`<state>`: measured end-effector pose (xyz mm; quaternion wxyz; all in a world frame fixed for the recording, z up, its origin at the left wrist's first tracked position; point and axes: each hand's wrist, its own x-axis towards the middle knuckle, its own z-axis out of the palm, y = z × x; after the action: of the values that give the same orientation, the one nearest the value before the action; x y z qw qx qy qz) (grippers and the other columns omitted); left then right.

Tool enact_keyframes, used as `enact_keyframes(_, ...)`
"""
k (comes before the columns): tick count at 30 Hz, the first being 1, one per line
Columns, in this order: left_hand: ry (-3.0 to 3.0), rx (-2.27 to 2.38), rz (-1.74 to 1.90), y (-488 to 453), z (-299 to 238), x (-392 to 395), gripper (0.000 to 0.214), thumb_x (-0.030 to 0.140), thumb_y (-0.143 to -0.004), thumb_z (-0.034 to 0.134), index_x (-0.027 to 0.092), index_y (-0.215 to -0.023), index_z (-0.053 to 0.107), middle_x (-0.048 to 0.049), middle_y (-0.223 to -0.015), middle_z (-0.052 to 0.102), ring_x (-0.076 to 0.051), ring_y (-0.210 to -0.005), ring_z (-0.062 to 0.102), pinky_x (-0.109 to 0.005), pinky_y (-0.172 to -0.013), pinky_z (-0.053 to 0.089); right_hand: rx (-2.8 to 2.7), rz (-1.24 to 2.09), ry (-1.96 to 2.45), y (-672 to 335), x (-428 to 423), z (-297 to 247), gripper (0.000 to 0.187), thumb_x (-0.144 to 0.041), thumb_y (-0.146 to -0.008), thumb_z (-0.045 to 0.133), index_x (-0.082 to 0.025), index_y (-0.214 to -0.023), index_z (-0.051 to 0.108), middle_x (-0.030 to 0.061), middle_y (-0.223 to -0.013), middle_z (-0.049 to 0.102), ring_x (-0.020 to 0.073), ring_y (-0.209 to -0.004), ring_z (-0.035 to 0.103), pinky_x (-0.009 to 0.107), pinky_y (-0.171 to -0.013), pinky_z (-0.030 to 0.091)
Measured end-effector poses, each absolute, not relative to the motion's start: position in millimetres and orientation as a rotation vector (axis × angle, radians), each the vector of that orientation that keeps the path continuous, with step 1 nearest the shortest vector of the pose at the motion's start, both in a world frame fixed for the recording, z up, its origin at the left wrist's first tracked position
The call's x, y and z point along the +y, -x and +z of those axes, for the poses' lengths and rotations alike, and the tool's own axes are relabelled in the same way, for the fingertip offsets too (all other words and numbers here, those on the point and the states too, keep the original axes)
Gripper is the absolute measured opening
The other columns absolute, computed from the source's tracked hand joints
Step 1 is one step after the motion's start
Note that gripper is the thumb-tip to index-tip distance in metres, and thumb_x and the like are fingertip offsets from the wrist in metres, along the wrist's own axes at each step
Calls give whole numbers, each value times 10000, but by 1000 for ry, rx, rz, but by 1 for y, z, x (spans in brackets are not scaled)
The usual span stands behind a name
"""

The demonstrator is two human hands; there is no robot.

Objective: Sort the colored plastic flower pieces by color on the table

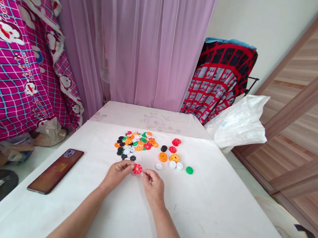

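Observation:
Between my two hands is a red notched plastic disc (137, 169), held just above the white table. My left hand (118, 173) pinches its left edge between thumb and fingers. At its right edge, my right hand (154, 185) is closed too, thumb and fingertips meeting on the rim. Just beyond my hands lies a mixed pile of notched discs (136, 143) in orange, red, green, white and black. To the right sit smaller groups: red discs (176, 142), a black disc (164, 148), orange discs (162, 157), white discs (172, 164) and a green disc (189, 170).
A phone in a brown case (55, 171) lies on the left of the white-covered table (192, 218). A white plastic bag (238, 122) stands by the far right corner. Purple curtains (157, 44) hang behind, and a wooden wardrobe (308, 108) stands right.

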<state>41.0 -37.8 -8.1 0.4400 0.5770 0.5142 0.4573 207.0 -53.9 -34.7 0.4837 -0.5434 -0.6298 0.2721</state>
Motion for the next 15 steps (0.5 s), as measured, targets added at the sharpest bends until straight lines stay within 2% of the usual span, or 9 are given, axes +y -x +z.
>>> enact_keyframes(5, -1432, 1221, 1101, -40, -8, -38, 397, 563, -712, 641, 178, -777, 715, -41, -748, 696, -161, -711, 608, -273, -679, 499, -1516, 716, 1299, -201, -57, -34, 218, -377, -815, 541, -202, -777, 666, -7, -673, 652, 120, -592, 547, 214, -578, 438)
enact_keyframes(10, -1250, 1361, 1164, -33, -10, -37, 493, 641, -656, 652, 182, -833, 687, -18, -677, 627, -133, -609, 552, -204, -455, 401, -1400, 696, 1317, -231, -48, -14, 255, -416, -818, 538, -194, -756, 648, -6, -665, 623, 122, -605, 533, 223, -584, 433)
enact_keyframes(13, -1174, 1364, 1198, -31, -9, -36, 504, 650, -648, 654, 182, -835, 677, -28, -722, 628, -139, -633, 568, -201, -448, 405, -1278, 690, 1403, -279, -17, 9, 305, -462, -791, 550, -181, -814, 667, 5, -693, 638, 135, -638, 546, 238, -616, 447)
enact_keyframes(15, -1167, 1362, 1184, -31, -8, -36, 508, 656, -650, 650, 181, -828, 679, -40, -751, 643, -144, -647, 579, -207, -458, 415, -1210, 718, 1539, -312, 11, 25, 268, -418, -763, 572, -174, -809, 674, 7, -708, 649, 130, -647, 545, 232, -619, 439)
